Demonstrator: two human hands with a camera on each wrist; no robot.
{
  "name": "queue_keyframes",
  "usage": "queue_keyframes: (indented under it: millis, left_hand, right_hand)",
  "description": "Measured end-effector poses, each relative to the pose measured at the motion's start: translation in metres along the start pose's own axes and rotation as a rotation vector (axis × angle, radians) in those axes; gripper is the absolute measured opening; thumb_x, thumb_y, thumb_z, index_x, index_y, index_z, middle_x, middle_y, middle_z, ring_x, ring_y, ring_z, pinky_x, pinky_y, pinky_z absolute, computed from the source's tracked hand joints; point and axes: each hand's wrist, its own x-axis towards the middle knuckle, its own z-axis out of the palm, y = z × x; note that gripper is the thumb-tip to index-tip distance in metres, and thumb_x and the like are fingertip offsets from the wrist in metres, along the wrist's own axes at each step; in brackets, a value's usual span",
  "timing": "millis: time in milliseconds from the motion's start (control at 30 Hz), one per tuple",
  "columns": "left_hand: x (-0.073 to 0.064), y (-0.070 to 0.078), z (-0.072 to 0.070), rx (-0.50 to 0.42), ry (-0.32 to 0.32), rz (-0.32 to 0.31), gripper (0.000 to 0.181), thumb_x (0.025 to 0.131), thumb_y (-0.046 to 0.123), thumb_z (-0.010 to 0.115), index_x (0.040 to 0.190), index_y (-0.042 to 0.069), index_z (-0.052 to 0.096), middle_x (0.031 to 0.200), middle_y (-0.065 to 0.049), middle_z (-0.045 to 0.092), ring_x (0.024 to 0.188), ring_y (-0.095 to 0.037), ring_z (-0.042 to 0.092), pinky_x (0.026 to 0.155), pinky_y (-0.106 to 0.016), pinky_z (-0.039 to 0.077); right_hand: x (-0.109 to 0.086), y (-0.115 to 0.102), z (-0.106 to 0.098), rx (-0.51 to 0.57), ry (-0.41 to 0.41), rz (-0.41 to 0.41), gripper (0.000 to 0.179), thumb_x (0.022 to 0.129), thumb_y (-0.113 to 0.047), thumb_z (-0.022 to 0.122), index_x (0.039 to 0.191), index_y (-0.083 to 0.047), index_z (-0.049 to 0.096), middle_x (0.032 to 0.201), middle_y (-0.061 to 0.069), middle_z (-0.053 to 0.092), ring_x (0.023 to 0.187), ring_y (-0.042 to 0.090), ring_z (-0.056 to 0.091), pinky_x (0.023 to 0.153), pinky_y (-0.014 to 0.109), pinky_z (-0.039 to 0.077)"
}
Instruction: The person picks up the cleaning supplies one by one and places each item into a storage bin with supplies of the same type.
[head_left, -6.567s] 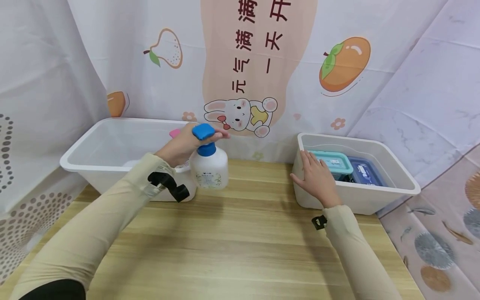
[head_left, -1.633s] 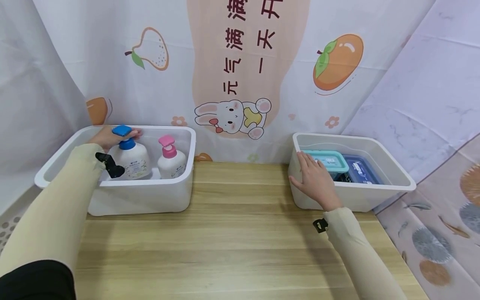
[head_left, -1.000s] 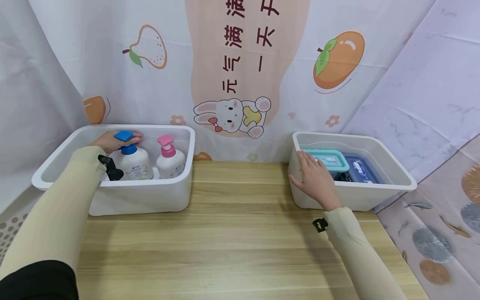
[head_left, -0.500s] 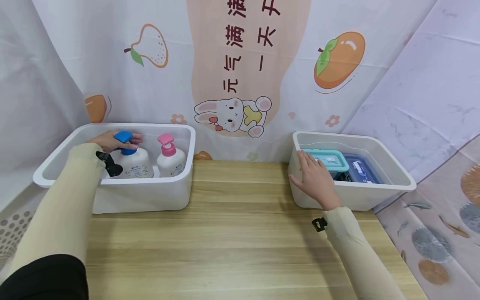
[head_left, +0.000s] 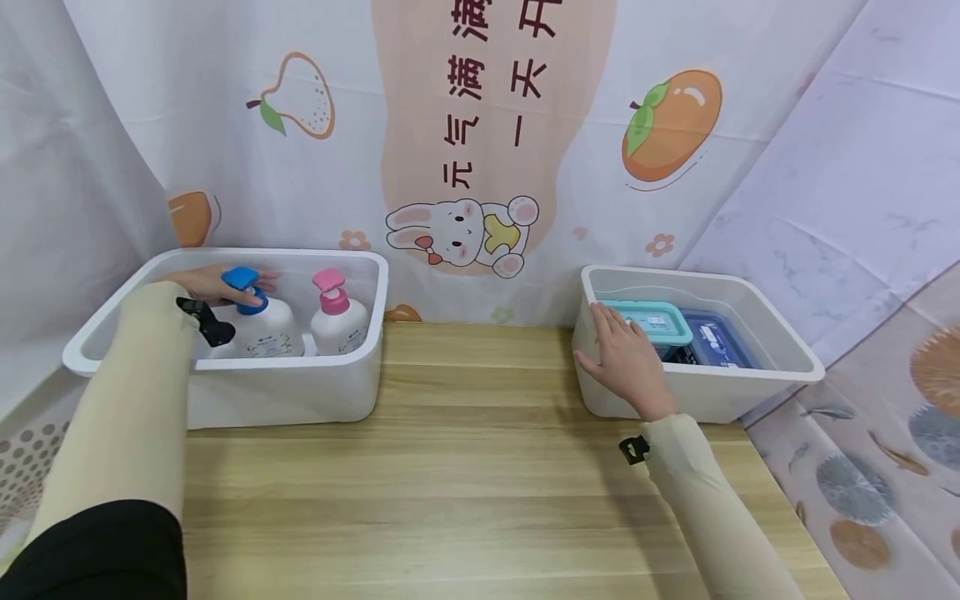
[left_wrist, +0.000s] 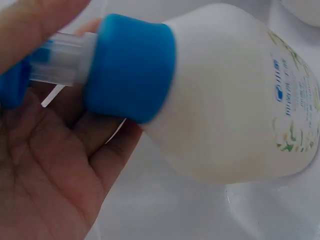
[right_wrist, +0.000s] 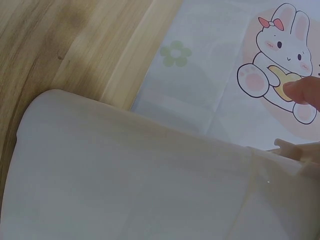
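In the left white bin [head_left: 300, 396], a white pump bottle with a blue pump [head_left: 268, 329] stands upright. Around its neck is my left hand [head_left: 206, 283], fingers fairly straight behind the blue collar and thumb in front. The left wrist view shows a gap between the palm and the clear pump stem [left_wrist: 60, 60]. Beside it in the bin is a similar bottle with a pink pump [head_left: 339, 323]. My right hand [head_left: 630, 362] lies flat with straight fingers on the near left corner of the right white bin [head_left: 720, 398]; its thumb [right_wrist: 302, 91] shows in the right wrist view.
Inside the right bin are a teal-lidded container [head_left: 651, 321] and a dark blue one [head_left: 716, 340]. Both bins stand on a wooden table [head_left: 450, 467] against a printed curtain [head_left: 570, 208]. Bare tabletop separates them.
The blue-pump bottle went from outside the left bin's right end into it, to the left of the pink one. Lately my left hand slid slightly left and loosened. The right hand stayed.
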Motion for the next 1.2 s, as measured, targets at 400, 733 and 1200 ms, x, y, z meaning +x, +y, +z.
queue_keyframes:
  millis: [400, 733, 1200]
  left_hand:
    - [-0.013, 0.001, -0.009, -0.285, 0.195, -0.050, 0.052, 0.097, 0.037, 0.048, 0.145, 0.036, 0.031, 0.135, 0.014, 0.051, 0.140, -0.042, 0.014, 0.114, -0.058, 0.016]
    - [-0.017, 0.012, -0.010, -0.490, 0.348, -0.067, 0.074, 0.090, 0.055, 0.047, 0.151, 0.025, 0.018, 0.100, 0.038, 0.060, 0.124, -0.009, 0.035, 0.116, -0.060, 0.000]
    - [-0.025, 0.062, 0.011, -0.744, 0.552, 0.125, 0.058, 0.094, 0.040, 0.051, 0.145, 0.019, 0.035, 0.115, 0.020, 0.064, 0.125, -0.008, 0.046, 0.121, -0.034, 0.010]
  right_hand:
    - [0.000, -0.003, -0.003, -0.007, -0.012, 0.010, 0.082, 0.087, -0.042, 0.060, 0.146, 0.003, 0.025, 0.145, 0.025, 0.039, 0.132, 0.040, 0.040, 0.106, 0.059, 0.035]
    - [0.000, -0.002, -0.006, -0.003, -0.019, -0.004, 0.081, 0.087, -0.041, 0.060, 0.145, 0.004, 0.026, 0.145, 0.025, 0.038, 0.133, 0.040, 0.039, 0.105, 0.059, 0.034]
    - [0.001, -0.001, -0.010, 0.050, -0.026, 0.011, 0.081, 0.088, -0.043, 0.059, 0.145, 0.005, 0.027, 0.149, 0.027, 0.030, 0.136, 0.043, 0.032, 0.108, 0.060, 0.030]
